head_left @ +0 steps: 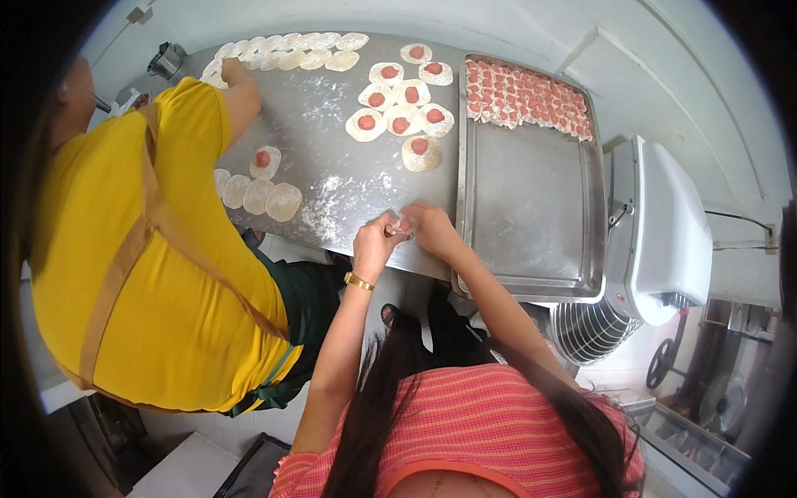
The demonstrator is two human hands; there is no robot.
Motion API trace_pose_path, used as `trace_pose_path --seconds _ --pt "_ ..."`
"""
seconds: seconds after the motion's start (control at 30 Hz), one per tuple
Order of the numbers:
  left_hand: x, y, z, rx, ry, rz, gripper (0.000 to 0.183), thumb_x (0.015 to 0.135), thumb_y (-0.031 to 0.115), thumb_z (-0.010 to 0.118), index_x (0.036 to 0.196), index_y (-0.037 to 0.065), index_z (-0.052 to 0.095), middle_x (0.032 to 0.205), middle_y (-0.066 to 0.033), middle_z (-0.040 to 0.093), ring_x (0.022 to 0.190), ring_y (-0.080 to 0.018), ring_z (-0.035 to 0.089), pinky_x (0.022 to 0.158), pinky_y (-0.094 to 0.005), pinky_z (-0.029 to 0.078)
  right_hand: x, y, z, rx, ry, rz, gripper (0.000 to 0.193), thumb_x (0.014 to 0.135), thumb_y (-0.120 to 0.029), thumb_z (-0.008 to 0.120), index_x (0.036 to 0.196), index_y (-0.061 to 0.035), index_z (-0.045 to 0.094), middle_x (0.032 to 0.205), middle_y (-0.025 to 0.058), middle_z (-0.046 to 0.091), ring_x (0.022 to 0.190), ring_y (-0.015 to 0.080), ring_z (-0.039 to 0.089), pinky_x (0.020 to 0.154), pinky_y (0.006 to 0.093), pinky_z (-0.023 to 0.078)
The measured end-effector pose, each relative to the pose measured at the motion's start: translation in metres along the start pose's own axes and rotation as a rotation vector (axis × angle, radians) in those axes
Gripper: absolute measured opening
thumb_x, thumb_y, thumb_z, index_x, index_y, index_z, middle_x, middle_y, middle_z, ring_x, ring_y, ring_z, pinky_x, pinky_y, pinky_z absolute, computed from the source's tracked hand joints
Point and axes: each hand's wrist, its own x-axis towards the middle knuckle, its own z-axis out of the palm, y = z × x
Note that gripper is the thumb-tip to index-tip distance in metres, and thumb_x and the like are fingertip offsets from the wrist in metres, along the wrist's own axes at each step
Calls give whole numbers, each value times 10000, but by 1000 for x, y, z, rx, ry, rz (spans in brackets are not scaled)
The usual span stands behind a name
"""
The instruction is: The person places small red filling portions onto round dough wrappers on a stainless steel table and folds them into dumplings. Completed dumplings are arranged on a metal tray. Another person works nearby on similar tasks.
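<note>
Near the front edge of the metal table, my left hand (374, 246) and my right hand (433, 229) pinch a small dumpling (404, 225) between them. Its pale dough is gathered around pink filling, and my fingers hide part of it. Just beyond my hands lies a round wrapper (421, 154) topped with filling. Several more topped wrappers (366, 124) spread behind it, some touching. To my right, a large metal tray (531, 216) has rows of open-topped dumplings (527, 95) packed across its far end.
At my left, a co-worker in a yellow shirt (158, 274) reaches toward rows of plain wrappers (315, 59) at the table's far edge. More wrappers (284, 202) and loose flour (328, 203) lie nearer. A white machine with a wire guard (664, 232) stands right of the tray.
</note>
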Motion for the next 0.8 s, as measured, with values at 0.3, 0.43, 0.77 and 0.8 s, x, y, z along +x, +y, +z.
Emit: trace_pose_path --seconds 0.3,0.43,0.77,0.8 --pt "11 -2 -5 -43 3 87 282 647 147 790 800 30 583 664 -114 606 622 -273 610 577 -363 480 2 1 3 -34 75 42 221 701 52 548 880 -37 643 868 155 615 810 372 601 699 420 477" --pt "12 -9 -3 -196 27 121 286 645 93 787 818 6 577 667 -127 613 605 -251 611 577 -348 484 2 -1 7 -143 181 29 215 706 61 545 861 -45 650 877 152 621 821 367 606 699 420 477" --pt "12 -7 -3 -183 40 68 267 670 91 768 848 11 586 670 -156 605 590 -291 590 562 -358 464 4 1 10 -98 117 -25 243 702 67 558 907 -34 642 909 148 614 844 348 605 705 403 481" --pt "13 -6 -4 -165 46 74 261 673 90 765 848 10 588 671 -157 605 588 -290 589 561 -358 463 5 3 13 -109 93 -36 263 701 74 552 925 -32 642 921 152 613 848 347 606 710 401 483"
